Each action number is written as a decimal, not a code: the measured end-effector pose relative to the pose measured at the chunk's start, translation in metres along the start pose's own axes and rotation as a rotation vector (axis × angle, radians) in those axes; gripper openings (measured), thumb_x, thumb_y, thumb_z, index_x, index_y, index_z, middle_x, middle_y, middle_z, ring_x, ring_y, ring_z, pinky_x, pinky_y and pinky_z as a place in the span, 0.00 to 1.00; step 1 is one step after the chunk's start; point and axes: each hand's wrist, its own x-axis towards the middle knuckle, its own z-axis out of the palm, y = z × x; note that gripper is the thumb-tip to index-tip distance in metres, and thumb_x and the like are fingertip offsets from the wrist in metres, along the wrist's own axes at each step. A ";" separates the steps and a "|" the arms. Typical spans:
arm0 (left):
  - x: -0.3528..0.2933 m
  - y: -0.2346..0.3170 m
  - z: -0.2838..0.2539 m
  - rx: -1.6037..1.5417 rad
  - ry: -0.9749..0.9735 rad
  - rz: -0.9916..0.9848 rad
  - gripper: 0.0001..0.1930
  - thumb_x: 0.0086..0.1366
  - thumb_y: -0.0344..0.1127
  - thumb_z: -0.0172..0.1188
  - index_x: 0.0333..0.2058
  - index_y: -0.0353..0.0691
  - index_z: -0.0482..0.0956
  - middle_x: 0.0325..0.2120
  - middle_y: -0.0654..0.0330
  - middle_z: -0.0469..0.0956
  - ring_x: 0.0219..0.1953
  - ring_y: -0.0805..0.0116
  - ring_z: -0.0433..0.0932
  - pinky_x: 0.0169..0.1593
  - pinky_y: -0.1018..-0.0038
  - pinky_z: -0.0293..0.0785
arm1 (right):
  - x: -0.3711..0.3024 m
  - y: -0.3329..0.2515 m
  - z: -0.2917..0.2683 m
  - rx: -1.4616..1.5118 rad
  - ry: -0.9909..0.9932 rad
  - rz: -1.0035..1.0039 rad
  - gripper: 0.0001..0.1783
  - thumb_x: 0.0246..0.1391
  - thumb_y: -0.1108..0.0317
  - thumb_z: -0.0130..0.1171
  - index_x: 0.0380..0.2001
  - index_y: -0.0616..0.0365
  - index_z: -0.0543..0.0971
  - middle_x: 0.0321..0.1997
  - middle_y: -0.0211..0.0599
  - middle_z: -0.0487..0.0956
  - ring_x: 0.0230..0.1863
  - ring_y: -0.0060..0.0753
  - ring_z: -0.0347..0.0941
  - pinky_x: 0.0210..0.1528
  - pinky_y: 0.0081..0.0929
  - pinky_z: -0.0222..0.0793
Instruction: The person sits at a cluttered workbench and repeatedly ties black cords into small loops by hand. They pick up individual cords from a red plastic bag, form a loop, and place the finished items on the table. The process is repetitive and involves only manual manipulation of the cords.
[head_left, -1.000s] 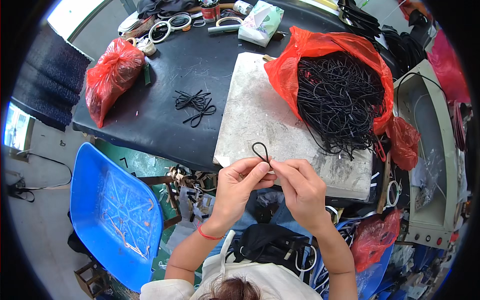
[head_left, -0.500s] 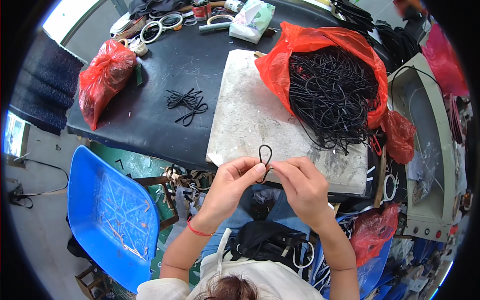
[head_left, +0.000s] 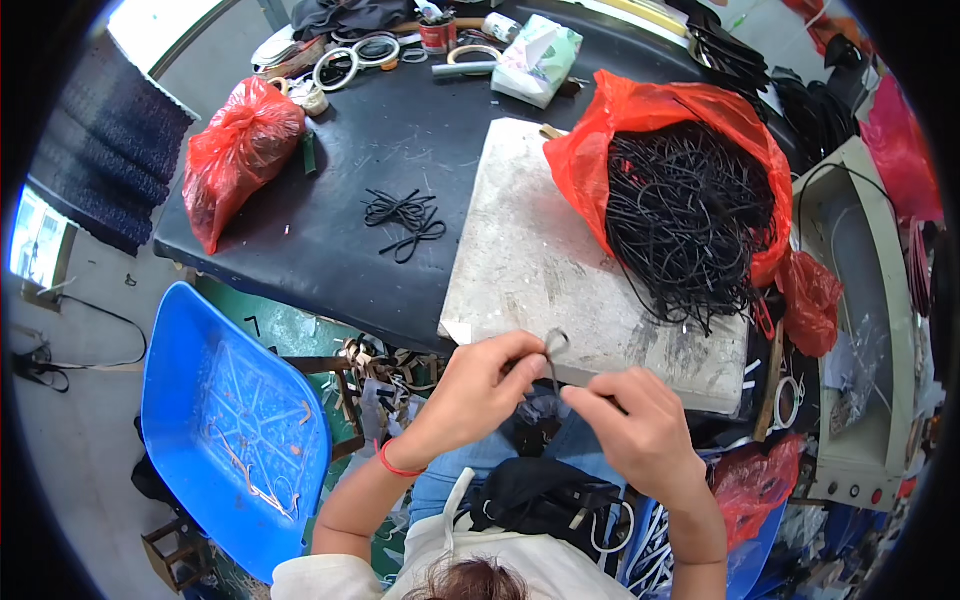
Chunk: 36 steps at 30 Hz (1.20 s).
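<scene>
I am pinching the small black cord loop between the thumb and forefinger of my left hand at the near edge of the grey board, while my right hand is gripping its tail, which I judge needs keeping taut and untwisted.

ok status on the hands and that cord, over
Left hand pinching a small black cord loop. Right hand pinching the cord's lower end. Both over the near edge of the grey board. Nothing in the way.
</scene>
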 end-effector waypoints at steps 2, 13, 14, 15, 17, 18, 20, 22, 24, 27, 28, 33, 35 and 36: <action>-0.003 0.003 -0.001 0.454 -0.124 0.318 0.07 0.63 0.32 0.50 0.32 0.33 0.74 0.25 0.62 0.74 0.29 0.79 0.72 0.32 0.80 0.70 | 0.012 0.005 -0.005 0.060 0.067 0.037 0.08 0.42 0.76 0.59 0.30 0.60 0.77 0.25 0.36 0.72 0.26 0.35 0.68 0.29 0.27 0.65; -0.003 -0.009 0.013 -0.492 0.049 -0.033 0.12 0.59 0.28 0.55 0.42 0.32 0.73 0.30 0.60 0.77 0.29 0.79 0.74 0.34 0.83 0.72 | -0.006 -0.002 0.029 0.432 0.197 0.384 0.09 0.47 0.79 0.55 0.35 0.62 0.76 0.29 0.38 0.76 0.26 0.27 0.72 0.27 0.22 0.66; -0.003 -0.011 0.014 -0.483 0.079 -0.019 0.12 0.59 0.28 0.55 0.42 0.31 0.74 0.30 0.60 0.77 0.29 0.79 0.74 0.34 0.83 0.72 | -0.009 -0.007 0.029 0.535 0.178 0.435 0.10 0.48 0.79 0.54 0.36 0.62 0.76 0.30 0.37 0.76 0.28 0.25 0.73 0.28 0.21 0.67; -0.003 -0.013 0.015 -0.488 0.088 -0.007 0.12 0.59 0.27 0.55 0.41 0.31 0.74 0.30 0.60 0.77 0.29 0.79 0.74 0.35 0.83 0.73 | -0.010 -0.010 0.030 0.638 0.158 0.485 0.10 0.49 0.79 0.53 0.37 0.63 0.76 0.32 0.37 0.77 0.30 0.24 0.73 0.29 0.19 0.68; -0.002 -0.015 0.018 -0.500 0.102 0.016 0.11 0.59 0.27 0.55 0.40 0.30 0.74 0.29 0.60 0.77 0.30 0.78 0.75 0.35 0.82 0.73 | -0.008 -0.008 0.030 1.063 0.158 0.610 0.10 0.51 0.78 0.52 0.38 0.64 0.76 0.33 0.37 0.78 0.31 0.22 0.74 0.31 0.18 0.70; -0.002 -0.014 0.019 -0.530 0.104 0.006 0.11 0.58 0.27 0.56 0.40 0.30 0.74 0.29 0.60 0.77 0.30 0.78 0.75 0.35 0.82 0.73 | -0.006 -0.007 0.031 1.277 0.156 0.668 0.10 0.52 0.77 0.51 0.39 0.64 0.75 0.33 0.37 0.78 0.32 0.22 0.74 0.32 0.18 0.71; -0.002 -0.011 0.019 -0.588 0.113 -0.016 0.10 0.58 0.26 0.56 0.39 0.29 0.74 0.30 0.59 0.77 0.32 0.77 0.75 0.36 0.82 0.73 | -0.007 -0.006 0.032 1.250 0.195 0.702 0.08 0.53 0.75 0.53 0.36 0.64 0.76 0.31 0.35 0.78 0.30 0.20 0.74 0.29 0.16 0.70; -0.004 -0.012 0.024 -0.574 0.185 0.034 0.10 0.57 0.26 0.56 0.38 0.30 0.74 0.30 0.58 0.77 0.32 0.77 0.75 0.37 0.82 0.73 | -0.009 -0.002 0.034 1.144 0.195 0.737 0.07 0.52 0.74 0.55 0.34 0.64 0.76 0.29 0.34 0.78 0.28 0.18 0.73 0.27 0.14 0.69; -0.004 -0.012 0.031 -0.579 0.247 0.073 0.09 0.57 0.25 0.56 0.38 0.30 0.75 0.30 0.58 0.77 0.33 0.76 0.75 0.37 0.81 0.74 | -0.006 -0.004 0.034 1.110 0.234 0.758 0.06 0.51 0.73 0.57 0.32 0.62 0.76 0.28 0.33 0.78 0.26 0.17 0.73 0.25 0.12 0.67; -0.005 -0.013 0.035 -0.601 0.306 0.078 0.09 0.57 0.24 0.57 0.37 0.29 0.75 0.30 0.57 0.77 0.33 0.76 0.75 0.38 0.81 0.73 | -0.002 -0.002 0.031 1.123 0.169 0.837 0.05 0.49 0.71 0.59 0.29 0.60 0.76 0.26 0.31 0.77 0.23 0.15 0.71 0.22 0.11 0.64; -0.005 -0.014 0.036 -0.605 0.308 0.065 0.08 0.56 0.24 0.57 0.36 0.30 0.74 0.30 0.57 0.77 0.32 0.75 0.75 0.38 0.81 0.73 | -0.001 0.001 0.029 1.132 0.126 0.872 0.06 0.48 0.70 0.60 0.28 0.60 0.76 0.25 0.31 0.77 0.22 0.15 0.70 0.21 0.11 0.64; -0.006 -0.012 0.037 -0.554 0.286 0.059 0.08 0.56 0.23 0.57 0.36 0.29 0.74 0.30 0.58 0.76 0.33 0.76 0.75 0.38 0.81 0.73 | -0.005 0.013 0.033 1.293 0.111 0.920 0.07 0.47 0.69 0.61 0.26 0.60 0.75 0.22 0.30 0.75 0.21 0.14 0.69 0.19 0.11 0.61; -0.004 -0.014 0.037 -0.550 0.272 0.059 0.09 0.56 0.23 0.58 0.36 0.29 0.75 0.31 0.58 0.76 0.32 0.78 0.74 0.37 0.83 0.73 | -0.004 0.012 0.033 1.347 0.129 0.945 0.08 0.47 0.69 0.61 0.25 0.61 0.74 0.21 0.30 0.75 0.20 0.14 0.68 0.18 0.11 0.60; -0.005 -0.014 0.037 -0.542 0.265 0.049 0.08 0.55 0.24 0.58 0.36 0.29 0.75 0.31 0.59 0.76 0.32 0.78 0.74 0.36 0.83 0.73 | -0.003 0.010 0.033 1.376 0.143 0.953 0.08 0.47 0.69 0.61 0.25 0.61 0.74 0.21 0.29 0.74 0.19 0.14 0.67 0.18 0.11 0.60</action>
